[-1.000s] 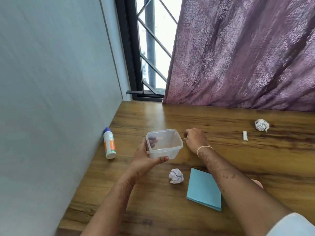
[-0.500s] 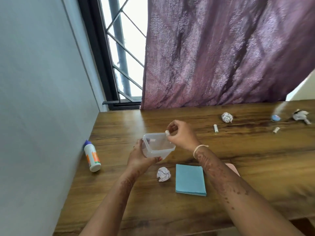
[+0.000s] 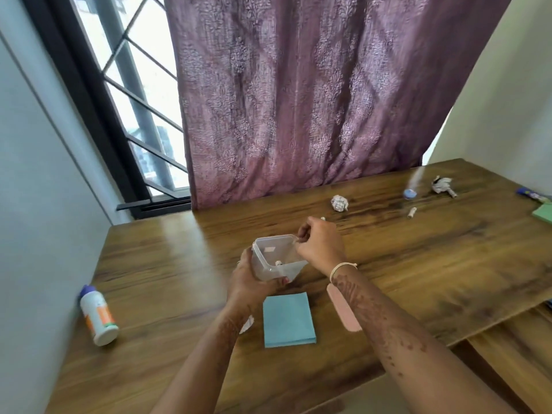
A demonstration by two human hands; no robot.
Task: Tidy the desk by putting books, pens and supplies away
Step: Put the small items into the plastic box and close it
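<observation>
Table (image 3: 167, 264): glossy wood-grain laminate, brown, streaky.

Left hand (image 3: 248, 282) grips a clear plastic tub (image 3: 270, 271) from the side and underneath, thumb across the near wall. The tub is held off the table, tilted so the opening faces the camera. It is square with rounded corners, a lipped rim and translucent walls; no lid on. There is a pale label patch (image 3: 269, 249) on its base. Contents: one short white stub (image 3: 278, 263), cylindrical and chalk-like, lying at the low side.

Right hand (image 3: 319, 246) is at the tub's far right rim, fingers curled tight with the tips at the lip. Can't tell if they pinch anything. That wrist wears a pale thread band (image 3: 343, 267).

On the table, near side:
- blue note pad (image 3: 288, 319): square, matte, flat stack, just below the tub
- pink strip (image 3: 343, 309): flat, rounded end, beside the pad, partly under the right forearm
- white crumpled scrap (image 3: 247, 324): mostly hidden by the left forearm
- glue bottle (image 3: 98, 316): white plastic, orange label, blue-purple cap, on its side against the left wall

Far side:
- paper ball (image 3: 339, 202): crumpled, printed
- paper wad (image 3: 442, 185): looser, further right
- loose white stub (image 3: 412, 212)
- blue round item (image 3: 409, 193): blurred

Right edge: green pad corner (image 3: 543, 213) and a blue-purple pen-like item (image 3: 531, 194).

Behind: mauve woven curtain (image 3: 298, 100) with a damask pattern, and a black-framed window (image 3: 134, 115) with a diagonal grille.
</observation>
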